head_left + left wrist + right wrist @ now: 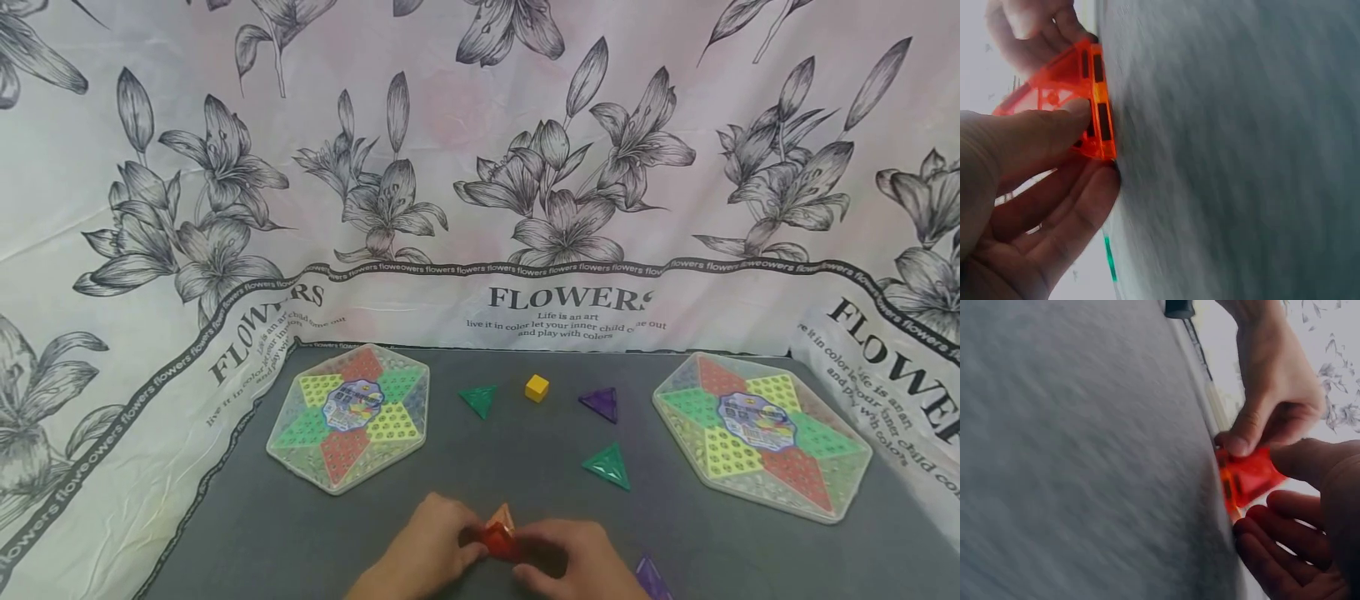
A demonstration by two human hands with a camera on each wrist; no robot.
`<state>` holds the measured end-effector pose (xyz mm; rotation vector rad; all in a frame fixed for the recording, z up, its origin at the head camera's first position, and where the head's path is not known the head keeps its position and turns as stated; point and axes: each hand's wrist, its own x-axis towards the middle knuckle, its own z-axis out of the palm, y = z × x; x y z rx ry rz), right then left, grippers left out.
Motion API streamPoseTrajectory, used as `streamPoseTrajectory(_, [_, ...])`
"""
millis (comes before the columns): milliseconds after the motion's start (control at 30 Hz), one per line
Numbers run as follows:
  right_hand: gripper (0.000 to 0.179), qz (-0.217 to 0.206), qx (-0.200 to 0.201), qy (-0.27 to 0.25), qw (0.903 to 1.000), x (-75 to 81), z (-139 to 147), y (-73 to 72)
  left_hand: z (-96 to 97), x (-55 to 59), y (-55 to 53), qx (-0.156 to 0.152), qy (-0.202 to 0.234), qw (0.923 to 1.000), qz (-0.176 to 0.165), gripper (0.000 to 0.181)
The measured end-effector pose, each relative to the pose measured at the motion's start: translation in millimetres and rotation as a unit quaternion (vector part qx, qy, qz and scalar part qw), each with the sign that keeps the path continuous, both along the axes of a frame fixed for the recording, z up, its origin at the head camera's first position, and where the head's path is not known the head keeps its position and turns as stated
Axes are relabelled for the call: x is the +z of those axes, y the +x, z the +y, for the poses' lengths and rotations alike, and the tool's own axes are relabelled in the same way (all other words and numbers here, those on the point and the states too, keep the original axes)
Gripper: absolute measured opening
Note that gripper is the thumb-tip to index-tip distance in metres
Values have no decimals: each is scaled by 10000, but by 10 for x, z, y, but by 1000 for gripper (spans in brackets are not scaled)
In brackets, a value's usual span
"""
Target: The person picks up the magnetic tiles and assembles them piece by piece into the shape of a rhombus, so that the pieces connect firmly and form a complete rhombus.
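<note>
Between the two hands, close over the dark tabletop, is a pointed piece of see-through red-orange magnetic triangle tiles (501, 533). Dark magnet strips line its lower edge in the left wrist view. My left hand (427, 546) pinches one side of it, thumb (1054, 128) flat on the face and fingers behind. From the other side my right hand (581, 554) holds it between thumb and curled fingers (1279, 544). A purple triangle tile (652, 577) lies near my right hand, partly cut off by the frame's bottom edge. Farther forward lies a green triangle tile (611, 465).
Toward the back sit another green triangle (480, 400), a yellow cube (536, 388) and a second purple triangle (602, 404). Hexagonal game boxes flank them, one left (300, 462) and one right (832, 433). A flower-print cloth (420, 312) hangs behind the grey table (247, 533).
</note>
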<state>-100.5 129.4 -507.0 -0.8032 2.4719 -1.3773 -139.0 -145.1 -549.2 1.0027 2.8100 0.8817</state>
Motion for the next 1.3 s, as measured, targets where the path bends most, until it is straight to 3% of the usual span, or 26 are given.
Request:
streamPoseTrajectory(133, [24, 519, 6, -323, 9981, -66, -38, 44, 59, 16, 39, 151, -129, 9997, -119, 6])
streamPoseTrajectory(200, [22, 533, -154, -406, 9976, -89, -59, 55, 76, 69, 66, 232, -74, 9995, -215, 7])
streamPoseTrajectory(433, [16, 513, -667, -479, 9953, -138, -109, 77, 130, 381, 192, 200, 177, 9986, -459, 7])
streamPoseTrajectory(600, [17, 501, -766, -391, 9950, -159, -108, 82, 154, 456, 207, 246, 103, 9975, -650, 9])
streamPoseTrajectory(700, [17, 627, -828, -402, 9938, -171, -123, 91, 136, 413, 193, 278, 126, 9962, -814, 8])
streamPoseTrajectory(833, [16, 856, -914, -432, 9912, -188, -146, 101, 84, 465, 204, 61, 311, 9959, -842, 14])
streamPoseTrajectory(900, [16, 820, -930, -424, 9914, -187, -142, 105, 54, 572, 219, -60, 466, 9924, -1141, 19])
streamPoseTrajectory(1000, [16, 579, -964, -361, 9930, -166, -135, 108, -6, 696, 222, -80, 875, 9768, -1955, 24])
streamPoseTrajectory(1100, [16, 428, -980, -320, 9938, -157, -131, 109, -82, 760, 186, 63, 1102, 9649, -2381, 28])
streamPoseTrajectory(1300, [14, 757, -1089, -344, 9906, -189, -156, 123, -222, 816, 41, 193, 1534, 9674, -2008, 46])
